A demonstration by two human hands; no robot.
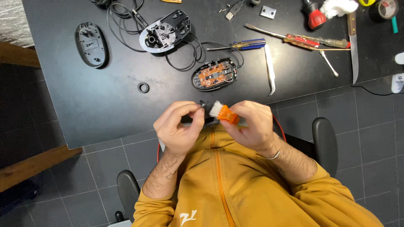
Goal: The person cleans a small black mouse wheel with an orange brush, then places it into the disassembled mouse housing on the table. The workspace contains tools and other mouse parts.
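Hands work nearest: left hand (179,126) pinches a small black part (204,103), right hand (252,126) grips an orange brush (224,112) beside it. Beyond, on the table (105,105), lie circuit board (214,75) and shell (165,37), apparently uncleaned.

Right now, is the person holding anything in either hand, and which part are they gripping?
Yes. The right hand grips a small orange brush by its handle, white bristles pointing out. The left hand pinches a tiny dark part at its fingertips; what that part is cannot be told.
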